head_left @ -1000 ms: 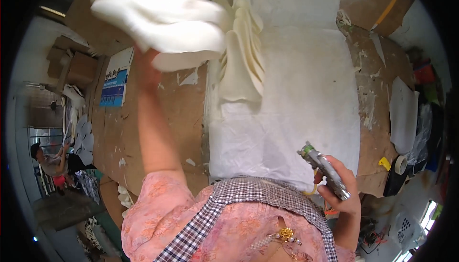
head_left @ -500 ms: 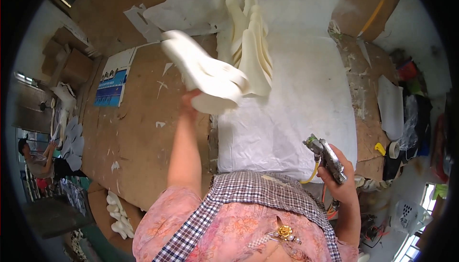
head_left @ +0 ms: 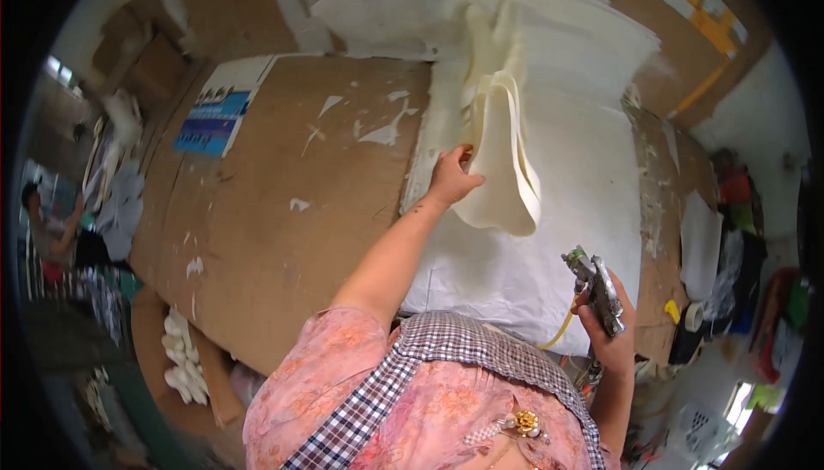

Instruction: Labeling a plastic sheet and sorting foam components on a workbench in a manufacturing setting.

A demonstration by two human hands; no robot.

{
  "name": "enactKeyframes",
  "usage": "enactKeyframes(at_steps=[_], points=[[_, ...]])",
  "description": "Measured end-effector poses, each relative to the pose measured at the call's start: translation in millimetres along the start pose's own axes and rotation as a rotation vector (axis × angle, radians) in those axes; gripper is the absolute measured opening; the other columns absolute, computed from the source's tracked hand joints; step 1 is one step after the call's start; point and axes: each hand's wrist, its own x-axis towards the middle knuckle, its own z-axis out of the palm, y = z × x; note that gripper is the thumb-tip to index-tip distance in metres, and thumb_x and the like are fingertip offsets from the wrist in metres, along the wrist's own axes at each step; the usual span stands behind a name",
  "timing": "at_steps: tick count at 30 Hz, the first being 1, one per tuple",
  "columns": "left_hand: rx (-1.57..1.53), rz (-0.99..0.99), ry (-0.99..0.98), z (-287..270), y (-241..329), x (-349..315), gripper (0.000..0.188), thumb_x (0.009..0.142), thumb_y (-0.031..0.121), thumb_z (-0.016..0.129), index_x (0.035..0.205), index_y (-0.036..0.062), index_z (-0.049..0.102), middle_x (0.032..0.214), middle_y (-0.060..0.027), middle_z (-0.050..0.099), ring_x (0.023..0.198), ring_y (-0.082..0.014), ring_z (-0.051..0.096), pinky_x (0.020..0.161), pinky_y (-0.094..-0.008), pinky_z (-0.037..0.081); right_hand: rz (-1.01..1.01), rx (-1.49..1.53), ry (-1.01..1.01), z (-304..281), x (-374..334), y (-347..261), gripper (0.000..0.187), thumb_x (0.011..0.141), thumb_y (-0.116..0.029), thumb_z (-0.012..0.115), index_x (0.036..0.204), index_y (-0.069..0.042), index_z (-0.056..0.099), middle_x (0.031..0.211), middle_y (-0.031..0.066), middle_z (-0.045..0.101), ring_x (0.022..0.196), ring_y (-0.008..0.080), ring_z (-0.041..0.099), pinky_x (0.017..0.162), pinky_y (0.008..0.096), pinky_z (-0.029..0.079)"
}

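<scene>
My left hand [head_left: 453, 178] is closed on the left edge of a few cream, sole-shaped foam pieces [head_left: 502, 161], thumb on the near side. They overlap and stand curved above a white sheet [head_left: 584, 152], wide end toward me; whether they touch it I cannot tell. Just beyond them, more cream pieces [head_left: 477, 36] lie on the sheet, partly hidden. At the sheet's near right, my right hand [head_left: 611, 333] is wrapped round a grimy metal spray gun [head_left: 596, 290]. A yellow hose [head_left: 562, 324] runs down from the gun.
Brown cardboard [head_left: 326, 187] with white scraps covers the left of the table. A blue-and-white printed panel [head_left: 212, 122] lies there. At the right edge are a tape roll [head_left: 693, 315] and a yellow tool [head_left: 672, 310]. Another person [head_left: 53, 234] is at far left.
My left hand has swung the cream foam from the left over to the right, above the white sheet. The spray gun stays in my right hand, and the view has shifted slightly.
</scene>
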Motion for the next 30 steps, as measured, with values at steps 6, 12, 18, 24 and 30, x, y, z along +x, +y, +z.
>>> enactKeyframes(at_steps=[6, 12, 18, 24, 30], points=[[-0.233, -0.014, 0.288, -86, 16, -79, 0.059, 0.056, 0.018, 0.068, 0.11, -0.0034, 0.053, 0.098, -0.0162, 0.063, 0.091, -0.0239, 0.06, 0.083, -0.032, 0.046, -0.044, 0.042, -0.156, 5, 15, 1, 0.051, 0.077, 0.0, 0.061, 0.125, 0.002, 0.042, 0.085, 0.0052, 0.058, 0.079, 0.0127, 0.056, 0.073, 0.0274, 0.047], [0.301, -0.033, 0.989, -278, 48, -244, 0.047, 0.055, 0.014, 0.07, 0.098, 0.0001, 0.056, 0.088, -0.0163, 0.063, 0.081, -0.0242, 0.061, 0.074, -0.0337, 0.048, -0.096, 0.041, -0.368, -20, 14, -11, 0.04, 0.08, -0.004, 0.06, 0.118, 0.002, 0.045, 0.084, 0.0057, 0.058, 0.075, 0.0126, 0.057, 0.07, 0.0279, 0.048], [0.34, -0.301, 1.791, -449, 89, -466, 0.098, 0.061, 0.034, 0.079, 0.134, -0.0029, 0.024, 0.131, -0.0226, 0.038, 0.118, -0.0321, 0.041, 0.098, -0.0374, 0.036, -0.1, 0.07, -0.505, -17, 2, -35, 0.038, 0.081, -0.003, 0.058, 0.116, 0.002, 0.047, 0.083, 0.0056, 0.058, 0.074, 0.0127, 0.057, 0.07, 0.0273, 0.048], [-0.045, -0.311, 1.627, -395, -49, -371, 0.082, 0.07, 0.027, 0.074, 0.134, 0.0011, 0.029, 0.135, -0.0166, 0.035, 0.121, -0.0272, 0.038, 0.098, -0.0392, 0.035, -0.146, 0.079, -0.385, 4, 26, -38, 0.048, 0.08, -0.001, 0.06, 0.125, 0.002, 0.042, 0.09, 0.0066, 0.059, 0.079, 0.0131, 0.056, 0.074, 0.0281, 0.048], [-0.241, -0.404, 0.756, -214, -102, -99, 0.05, 0.074, 0.01, 0.065, 0.12, 0.0021, 0.048, 0.108, -0.0091, 0.058, 0.094, -0.0178, 0.057, 0.08, -0.029, 0.045, -0.017, 0.037, -0.09, -13, 1, -5, 0.052, 0.078, 0.001, 0.061, 0.126, 0.002, 0.041, 0.092, 0.0056, 0.058, 0.082, 0.0099, 0.054, 0.075, 0.0246, 0.045]])
